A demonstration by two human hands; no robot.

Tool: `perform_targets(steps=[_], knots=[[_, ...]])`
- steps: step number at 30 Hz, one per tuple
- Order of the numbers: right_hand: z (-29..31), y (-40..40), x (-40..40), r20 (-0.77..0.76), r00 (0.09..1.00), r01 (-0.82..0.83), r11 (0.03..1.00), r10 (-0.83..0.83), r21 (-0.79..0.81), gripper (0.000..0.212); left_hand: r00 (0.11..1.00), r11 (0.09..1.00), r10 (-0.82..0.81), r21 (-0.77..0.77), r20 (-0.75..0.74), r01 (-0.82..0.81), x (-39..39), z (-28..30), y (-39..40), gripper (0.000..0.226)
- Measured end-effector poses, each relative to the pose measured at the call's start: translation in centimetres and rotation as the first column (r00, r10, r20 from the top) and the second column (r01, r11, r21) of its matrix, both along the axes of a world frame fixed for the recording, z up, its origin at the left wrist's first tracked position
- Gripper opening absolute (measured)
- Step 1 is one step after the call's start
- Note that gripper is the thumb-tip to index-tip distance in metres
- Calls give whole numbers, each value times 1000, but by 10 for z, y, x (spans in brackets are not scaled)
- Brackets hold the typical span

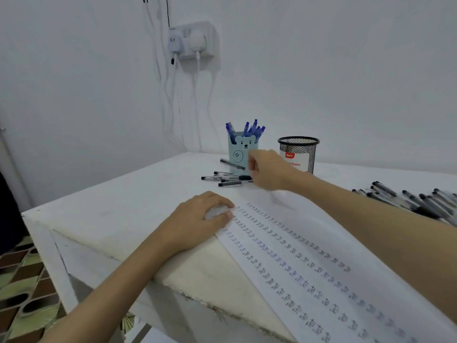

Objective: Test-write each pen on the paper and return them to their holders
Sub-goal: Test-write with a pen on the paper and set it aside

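Observation:
A long white paper (309, 233) with rows of test marks lies across the table. My left hand (197, 219) rests on the paper's left end, fingers loosely curled, fingertips pressing it down. My right hand (268, 169) reaches in front of the blue bear pen holder (241, 154), which is full of blue pens. Its curled fingers pinch the end of a black pen (232, 164) that is blurred and points left above the table. Several black-capped pens (226, 180) lie on the table just below that hand. A black mesh holder (299, 154) stands to the right.
A large heap of black pens (410, 199) lies at the right edge. The white table (111, 201) has its corner and front edge close to my left arm. A wall socket with plugs and hanging cables (195, 43) is behind the holders.

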State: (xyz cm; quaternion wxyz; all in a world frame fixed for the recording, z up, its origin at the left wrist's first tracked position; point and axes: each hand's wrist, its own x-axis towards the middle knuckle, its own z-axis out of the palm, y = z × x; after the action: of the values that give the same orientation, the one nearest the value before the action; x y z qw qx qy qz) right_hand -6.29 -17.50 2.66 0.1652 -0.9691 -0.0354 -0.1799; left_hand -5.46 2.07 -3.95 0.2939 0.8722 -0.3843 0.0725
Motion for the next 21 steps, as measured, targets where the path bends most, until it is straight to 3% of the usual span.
perform_targets(steps=[4, 6, 9, 14, 18, 21], knots=[[31, -6, -27, -73, 996, -17, 925, 48, 380, 8, 1000, 1000, 10, 13, -8, -10, -3, 2, 0, 46], [41, -9, -50, -152, 984, -6, 868, 93, 496, 29, 1000, 1000, 8, 11, 0, -8, -7, 4, 0, 41], [44, -9, -84, -189, 979, 37, 850, 74, 525, 61, 999, 1000, 4, -28, 44, -3, -17, 9, 1, 35], [43, -15, -136, -100, 995, 39, 828, 21, 559, 54, 986, 999, 36, -7, 163, -35, -31, 16, 1, 22], [36, -20, -164, -57, 998, 26, 768, 13, 640, 46, 996, 1000, -10, 2, 91, 10, -56, 18, -11, 22], [34, -22, -177, -80, 997, 48, 692, 15, 720, 62, 997, 995, -79, 60, 25, 77, -77, 21, -23, 25]])
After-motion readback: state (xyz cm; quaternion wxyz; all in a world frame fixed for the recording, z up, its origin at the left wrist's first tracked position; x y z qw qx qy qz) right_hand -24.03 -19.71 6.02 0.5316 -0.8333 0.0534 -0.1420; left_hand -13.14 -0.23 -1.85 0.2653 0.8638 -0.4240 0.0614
